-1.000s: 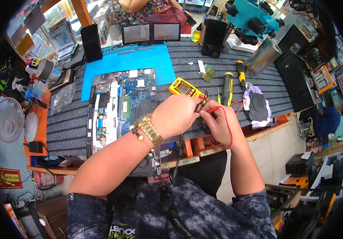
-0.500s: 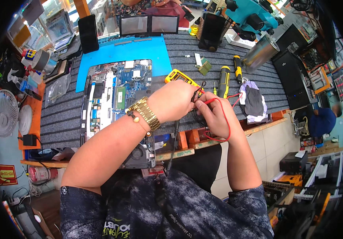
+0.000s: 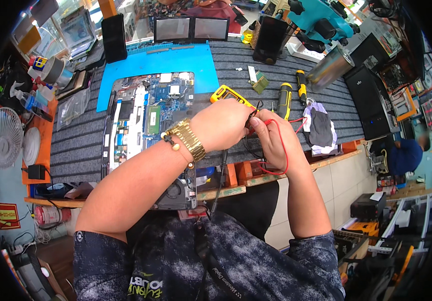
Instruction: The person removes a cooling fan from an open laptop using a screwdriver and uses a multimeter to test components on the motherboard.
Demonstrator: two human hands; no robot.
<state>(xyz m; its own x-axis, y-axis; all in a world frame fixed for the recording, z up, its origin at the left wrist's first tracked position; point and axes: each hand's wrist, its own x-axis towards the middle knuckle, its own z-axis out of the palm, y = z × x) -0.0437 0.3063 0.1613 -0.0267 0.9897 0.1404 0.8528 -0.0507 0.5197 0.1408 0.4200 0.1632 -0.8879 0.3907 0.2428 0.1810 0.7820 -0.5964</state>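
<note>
My two hands meet over the front edge of the bench. The left hand (image 3: 226, 123), with a gold watch (image 3: 191, 142) on its wrist, is closed round a bunched black lead (image 3: 254, 112). The right hand (image 3: 276, 143) pinches the red test lead (image 3: 287, 150), which loops over its back and hangs below; its fingertips touch the left hand's. What lies between the fingertips is partly hidden. Just beyond the left hand lies a yellow multimeter (image 3: 224, 92), partly covered by it. Under my left forearm is an opened laptop (image 3: 168, 103) with its blue board bare.
A blue mat (image 3: 203, 65) lies behind the laptop. To the right are yellow-black screwdrivers (image 3: 285, 100), a green circuit board (image 3: 259, 83), a grey cloth (image 3: 320, 128) and a metal cylinder (image 3: 330, 69). A dark phone (image 3: 269, 41) stands near a blue microscope (image 3: 321, 20). A fan (image 3: 5, 134) stands left.
Both hands stay together, with only a slight shift of the fingers and the red lead. The view has moved a little; the bench things have not visibly moved.
</note>
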